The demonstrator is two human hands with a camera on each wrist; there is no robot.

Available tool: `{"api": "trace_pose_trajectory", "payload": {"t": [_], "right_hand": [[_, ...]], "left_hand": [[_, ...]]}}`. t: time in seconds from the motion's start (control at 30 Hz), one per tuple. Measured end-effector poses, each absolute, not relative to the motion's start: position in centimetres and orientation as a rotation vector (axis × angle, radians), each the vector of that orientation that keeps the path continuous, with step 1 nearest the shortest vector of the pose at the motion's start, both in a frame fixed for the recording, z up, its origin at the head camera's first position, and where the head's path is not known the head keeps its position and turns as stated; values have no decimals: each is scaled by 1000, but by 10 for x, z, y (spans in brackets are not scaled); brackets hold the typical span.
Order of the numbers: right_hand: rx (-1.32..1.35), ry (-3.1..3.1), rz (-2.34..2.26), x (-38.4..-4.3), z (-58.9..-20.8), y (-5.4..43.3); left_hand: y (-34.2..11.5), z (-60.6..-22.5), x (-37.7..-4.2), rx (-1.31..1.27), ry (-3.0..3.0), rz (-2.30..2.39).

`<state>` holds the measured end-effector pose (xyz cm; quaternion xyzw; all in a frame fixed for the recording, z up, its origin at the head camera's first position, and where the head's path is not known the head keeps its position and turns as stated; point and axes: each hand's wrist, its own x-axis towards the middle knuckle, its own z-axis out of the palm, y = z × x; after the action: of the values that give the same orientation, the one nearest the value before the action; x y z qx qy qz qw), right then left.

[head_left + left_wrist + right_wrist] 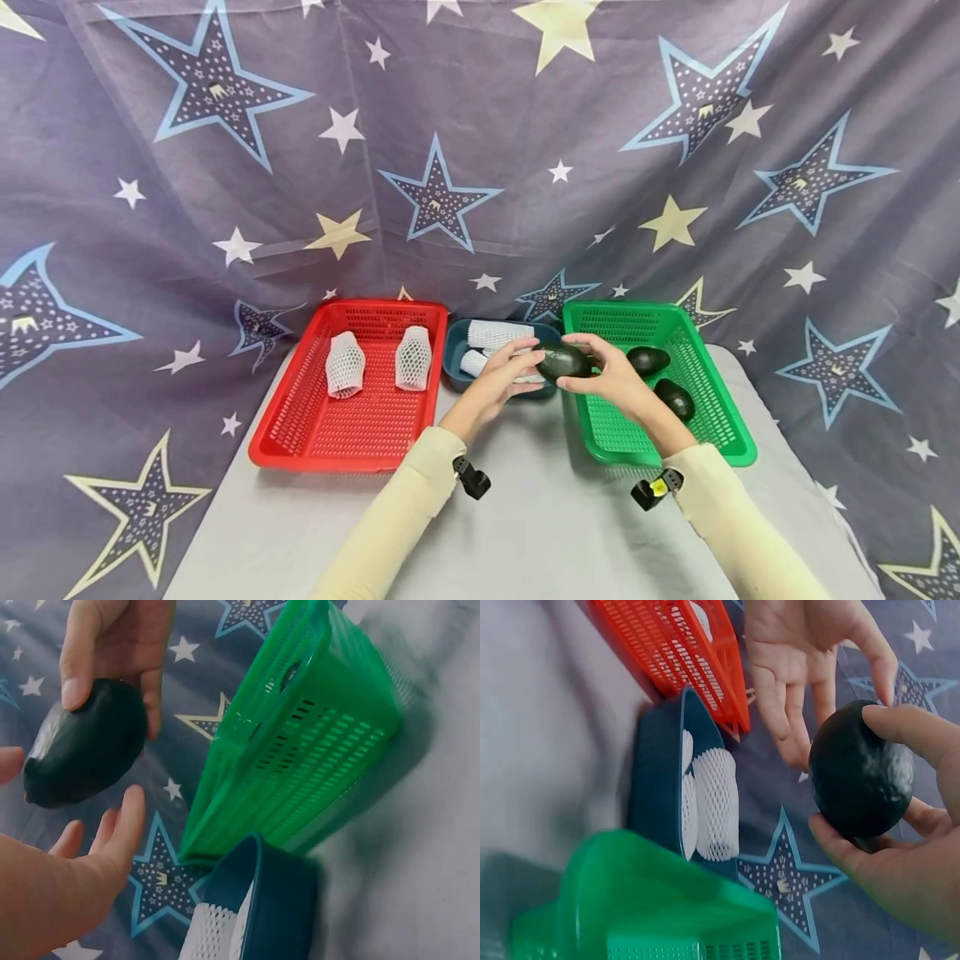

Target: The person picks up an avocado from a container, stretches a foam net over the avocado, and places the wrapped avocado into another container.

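Note:
In the head view, a dark green avocado is held up between the two hands, above the table's middle. My right hand grips its right end, thumb on one side and fingers on the other, as the right wrist view also shows. At its left end is my left hand, palm toward the fruit with fingers spread and extended. Behind and below the hands sits a blue bin with several white foam net sleeves. Two more avocados lie in the green basket to the right.
On the left stands a red basket with two bulging white foam nets set apart in it. All the containers rest on a pale-covered table. A star-patterned curtain hangs close behind them.

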<state>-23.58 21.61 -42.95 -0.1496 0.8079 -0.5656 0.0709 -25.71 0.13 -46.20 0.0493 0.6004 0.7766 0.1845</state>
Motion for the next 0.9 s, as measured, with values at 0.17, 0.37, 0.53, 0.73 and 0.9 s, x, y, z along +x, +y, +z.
{"api": "trace_pose_trajectory", "payload": {"t": [0.17,0.37,0.53,0.73,0.9], "right_hand": [[-524,2416,-1704,-233,-433,202],[-353,2301,-1791,-233,-441,194],[-177,2034,-1897,-234,-450,190],[-92,1879,-1941,-233,-456,183],[-61,1873,-1971,-231,-456,179]], "left_hand": [[-8,-462,-255,146,1704,2141],[-18,-468,-252,92,1682,2203],[-26,-474,-249,61,1690,2230],[-32,-480,-248,65,1719,2222],[-34,-483,-247,41,1700,2240]]}}
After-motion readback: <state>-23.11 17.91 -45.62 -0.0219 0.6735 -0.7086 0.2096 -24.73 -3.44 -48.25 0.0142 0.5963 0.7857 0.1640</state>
